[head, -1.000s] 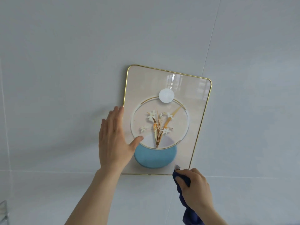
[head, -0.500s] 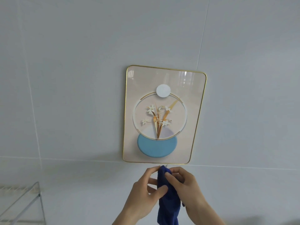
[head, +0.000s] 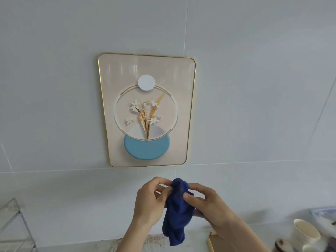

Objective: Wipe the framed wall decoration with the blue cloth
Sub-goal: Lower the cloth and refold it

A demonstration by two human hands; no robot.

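The framed wall decoration [head: 147,110] hangs on the pale tiled wall, a gold-rimmed panel showing white flowers, a ring and a light blue vase shape. Below it, apart from the frame, I hold the dark blue cloth [head: 177,211] bunched between both hands. My left hand [head: 151,202] pinches its upper left side. My right hand [head: 207,206] grips it from the right with fingers curled over the fabric. The lower end of the cloth hangs loose above the counter.
A clear acrylic rack [head: 14,226] stands at the lower left. At the lower right sit a white cup [head: 305,231], a wooden board edge [head: 211,240] and other small items. A speckled counter [head: 141,242] runs along the bottom.
My left hand left the frame's left side and came down to join the right hand on the cloth. Both hands moved lower, away from the frame, and the view tilted downward.
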